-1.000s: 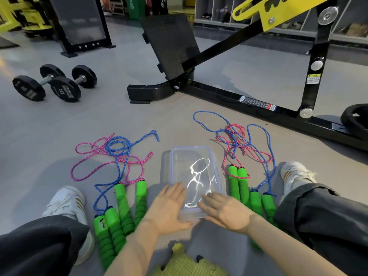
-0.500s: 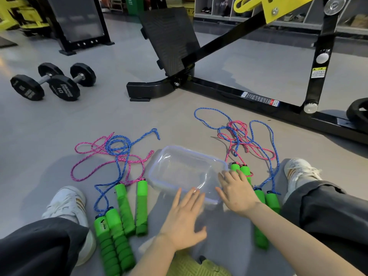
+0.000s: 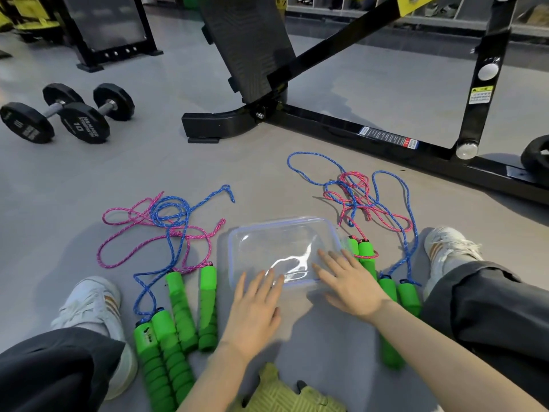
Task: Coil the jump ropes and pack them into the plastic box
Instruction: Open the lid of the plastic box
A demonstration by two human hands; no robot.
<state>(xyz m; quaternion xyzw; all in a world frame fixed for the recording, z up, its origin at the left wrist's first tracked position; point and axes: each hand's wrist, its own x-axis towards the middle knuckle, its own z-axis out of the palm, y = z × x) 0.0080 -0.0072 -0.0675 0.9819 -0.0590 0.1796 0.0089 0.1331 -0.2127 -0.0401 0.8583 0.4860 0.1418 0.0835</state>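
A clear plastic box with a bluish rim lies flat on the grey floor between my legs. My left hand lies flat with straight fingers, its fingertips at the box's near edge. My right hand rests flat on the box's near right corner, fingers spread. To the left lie pink and blue jump ropes, uncoiled, with green foam handles. To the right a second tangle of pink and blue ropes ends in green handles, partly hidden by my right arm.
A black machine frame crosses the floor behind the ropes. Two black dumbbells lie at the far left. My white shoes and dark trouser legs flank the work area. A yellow-green textured item lies at the bottom edge.
The box, tilted up half a second ago, now lies flat on the floor. Both hands have come to rest flat at its near edge.
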